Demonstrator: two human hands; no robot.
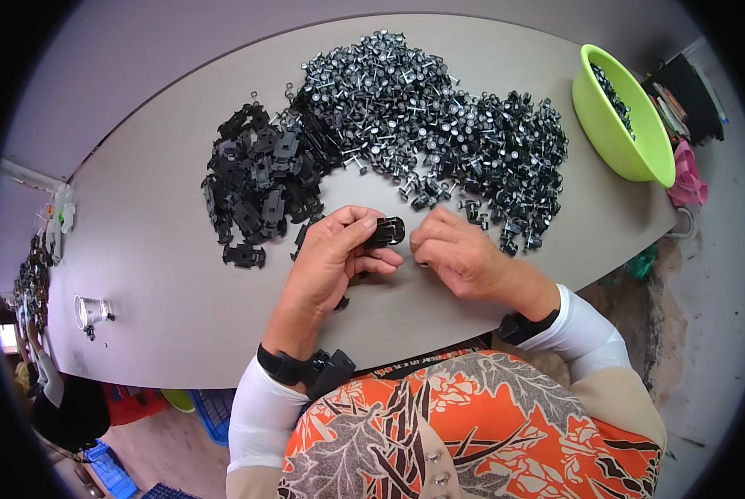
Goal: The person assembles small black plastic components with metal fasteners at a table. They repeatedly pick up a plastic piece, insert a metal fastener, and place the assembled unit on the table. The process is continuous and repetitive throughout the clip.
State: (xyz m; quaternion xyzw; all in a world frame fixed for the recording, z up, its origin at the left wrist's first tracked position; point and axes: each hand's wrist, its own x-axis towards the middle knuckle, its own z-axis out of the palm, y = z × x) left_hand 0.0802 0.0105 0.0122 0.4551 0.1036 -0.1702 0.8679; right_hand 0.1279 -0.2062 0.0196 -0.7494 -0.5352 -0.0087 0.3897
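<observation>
Near the table's front edge, my left hand (339,249) pinches a black plastic toy car chassis (386,232) between thumb and fingers. Just to its right, my right hand (460,252) has its fingers curled together; whatever they hold is hidden. Left of centre lies a pile of black chassis pieces (260,175). Behind both hands spreads a large heap of small wheel-and-axle sets (381,91), black wheels on silvery axles. A few wheel sets (472,209) lie loose close to my right hand. One stray chassis (244,255) sits at the near side of the chassis pile.
A lime green basin (630,150) holding more wheel sets stands at the table's right edge. On the left are a clear plastic cup (91,311) and a few small dark parts. Another person's arm (49,374) shows at the far left, beside more piled parts (33,283).
</observation>
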